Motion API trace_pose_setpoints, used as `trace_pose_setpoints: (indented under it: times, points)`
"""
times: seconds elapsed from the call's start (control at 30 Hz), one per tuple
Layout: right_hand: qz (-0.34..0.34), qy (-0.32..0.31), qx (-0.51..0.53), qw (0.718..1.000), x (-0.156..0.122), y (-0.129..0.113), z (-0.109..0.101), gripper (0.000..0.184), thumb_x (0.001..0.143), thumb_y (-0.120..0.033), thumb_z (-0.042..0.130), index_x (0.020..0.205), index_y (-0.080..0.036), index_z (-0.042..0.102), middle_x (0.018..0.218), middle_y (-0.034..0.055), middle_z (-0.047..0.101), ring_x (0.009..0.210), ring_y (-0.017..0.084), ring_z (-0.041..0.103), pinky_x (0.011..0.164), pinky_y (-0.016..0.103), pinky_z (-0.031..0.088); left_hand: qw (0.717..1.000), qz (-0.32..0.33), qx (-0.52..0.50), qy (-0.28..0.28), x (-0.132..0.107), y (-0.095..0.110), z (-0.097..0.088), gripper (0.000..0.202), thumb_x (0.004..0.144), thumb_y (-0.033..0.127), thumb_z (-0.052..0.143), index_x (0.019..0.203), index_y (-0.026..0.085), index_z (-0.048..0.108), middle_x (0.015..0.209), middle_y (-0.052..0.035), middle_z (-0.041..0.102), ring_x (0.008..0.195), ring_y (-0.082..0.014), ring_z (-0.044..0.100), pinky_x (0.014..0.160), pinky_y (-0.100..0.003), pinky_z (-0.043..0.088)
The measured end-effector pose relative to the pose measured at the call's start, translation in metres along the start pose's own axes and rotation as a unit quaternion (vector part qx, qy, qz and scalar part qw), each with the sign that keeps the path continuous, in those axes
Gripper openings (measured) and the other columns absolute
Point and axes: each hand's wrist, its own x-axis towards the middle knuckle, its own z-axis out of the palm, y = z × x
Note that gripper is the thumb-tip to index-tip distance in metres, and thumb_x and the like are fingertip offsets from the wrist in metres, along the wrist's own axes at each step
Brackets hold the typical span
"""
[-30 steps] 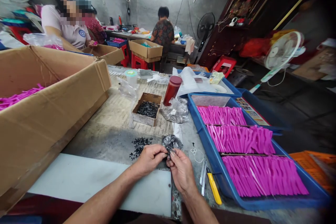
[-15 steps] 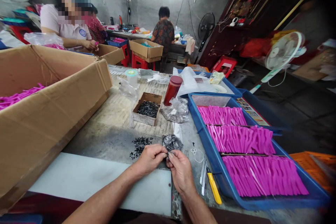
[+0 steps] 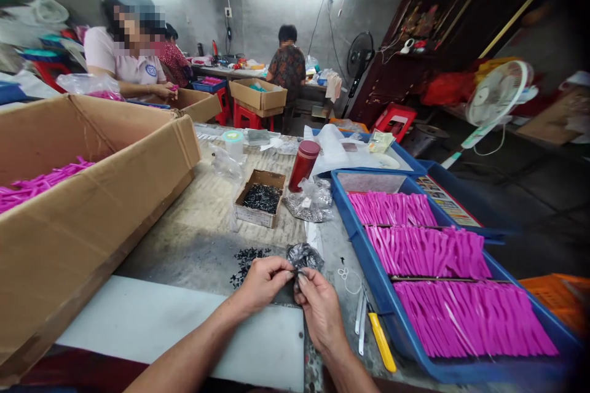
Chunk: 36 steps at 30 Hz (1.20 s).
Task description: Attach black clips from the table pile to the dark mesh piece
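My left hand (image 3: 262, 284) and my right hand (image 3: 319, 307) meet fingertip to fingertip over the table's near edge. Both pinch the mouth of a small clear bag of black metal parts (image 3: 304, 255), which lies just beyond my fingers. A loose scatter of small black parts (image 3: 246, 260) lies on the table left of the bag. Right of my right hand lie a yellow-handled knife (image 3: 381, 341) and a white strip, next to a blue tray (image 3: 359, 244) filled with rows of pink plastic pieces (image 3: 426, 252).
A big cardboard box (image 3: 92, 196) holding pink pieces fills the left. A small carton of black parts (image 3: 260, 198), a plastic bag (image 3: 311, 201) and a red bottle (image 3: 303, 166) stand mid-table. People work at the far left and at a back table. A fan (image 3: 495, 95) stands right.
The view has tipped a little, so everything sits slightly lower in the frame. My hands keep the same pinch on the bag. The person at the far left has leaned over their box.
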Motion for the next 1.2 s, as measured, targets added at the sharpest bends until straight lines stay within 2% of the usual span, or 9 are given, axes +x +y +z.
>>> trace_pose_setpoints:
  times: [0.27,0.4,0.53,0.7,0.77,0.83,0.9,1.03,1.2]
  points:
    - [-0.007,0.01,-0.004,1.0,-0.003,-0.007,-0.019,0.021,0.059,-0.031,0.064,0.07,-0.015,0.057,0.052,-0.0048,0.047,0.043,0.006,0.036,0.042,0.018,0.028,0.986,-0.064,0.109,0.107,0.056,0.0,-0.053,0.018,0.068,0.022,0.046,0.072,0.012,0.061,0.056,0.0014,0.059,0.05,-0.0096,0.051,0.049,-0.018,0.039]
    - [-0.004,0.016,-0.001,1.0,-0.005,-0.008,-0.021,0.023,0.058,-0.032,0.065,0.071,-0.014,0.057,0.051,-0.0048,0.047,0.043,0.006,0.036,0.042,0.018,0.029,0.963,-0.077,0.216,0.143,0.099,-0.007,-0.079,0.017,0.064,0.018,0.046,0.068,0.014,0.062,0.061,-0.0004,0.061,0.059,-0.0131,0.054,0.058,-0.021,0.04]
    - [-0.005,0.02,-0.007,1.0,-0.006,-0.009,-0.023,0.023,0.059,-0.033,0.064,0.071,-0.015,0.056,0.053,-0.0049,0.047,0.043,0.006,0.037,0.043,0.018,0.031,0.951,-0.074,0.259,0.149,0.116,-0.007,-0.088,0.02,0.064,0.014,0.045,0.075,0.014,0.062,0.069,-0.0041,0.062,0.069,-0.0174,0.055,0.066,-0.026,0.04]
    - [-0.005,0.028,-0.009,1.0,-0.005,-0.008,-0.03,0.022,0.059,-0.032,0.064,0.071,-0.016,0.056,0.053,-0.0055,0.047,0.044,0.005,0.037,0.042,0.017,0.03,0.957,-0.033,0.279,0.072,0.09,0.005,-0.071,0.019,0.066,0.014,0.045,0.076,0.016,0.06,0.076,-0.0026,0.061,0.073,-0.0148,0.054,0.068,-0.022,0.039]
    - [-0.008,0.035,-0.009,0.999,-0.004,-0.008,-0.033,0.022,0.059,-0.032,0.064,0.071,-0.016,0.056,0.054,-0.0052,0.048,0.044,0.005,0.037,0.042,0.016,0.03,0.959,-0.006,0.282,-0.011,0.071,0.007,-0.059,0.015,0.063,0.012,0.048,0.068,0.018,0.06,0.069,0.0001,0.061,0.069,-0.0129,0.054,0.065,-0.019,0.039]
    - [-0.01,0.038,-0.007,0.999,-0.003,-0.008,-0.034,0.022,0.059,-0.033,0.064,0.071,-0.016,0.056,0.054,-0.005,0.048,0.045,0.005,0.037,0.042,0.016,0.03,0.935,0.023,0.324,-0.141,0.052,0.005,-0.048,0.014,0.065,0.013,0.047,0.068,0.018,0.06,0.069,-0.0014,0.06,0.069,-0.0143,0.054,0.063,-0.021,0.039]
    - [-0.01,0.037,-0.005,0.999,-0.003,-0.007,-0.035,0.022,0.059,-0.033,0.064,0.07,-0.016,0.056,0.054,-0.0049,0.048,0.046,0.005,0.037,0.043,0.016,0.03,0.905,0.014,0.374,-0.203,0.038,0.001,-0.038,0.013,0.067,0.016,0.047,0.069,0.017,0.06,0.073,-0.0043,0.06,0.072,-0.0172,0.054,0.063,-0.024,0.039]
    - [-0.006,0.032,-0.011,0.999,-0.003,-0.007,-0.034,0.021,0.06,-0.033,0.063,0.07,-0.016,0.056,0.055,-0.0047,0.049,0.046,0.006,0.037,0.043,0.017,0.029,0.879,-0.019,0.422,-0.221,0.026,-0.005,-0.024,0.013,0.068,0.021,0.047,0.072,0.016,0.059,0.078,-0.0065,0.059,0.076,-0.0201,0.054,0.062,-0.026,0.039]
    - [-0.017,0.046,-0.034,0.998,-0.003,-0.009,-0.034,0.022,0.058,-0.034,0.063,0.07,-0.016,0.056,0.053,-0.0046,0.049,0.044,0.007,0.037,0.043,0.019,0.03,0.885,-0.023,0.419,-0.201,0.023,-0.003,-0.016,0.02,0.07,0.013,0.038,0.07,0.016,0.058,0.076,-0.0064,0.059,0.074,-0.0196,0.053,0.062,-0.026,0.038]
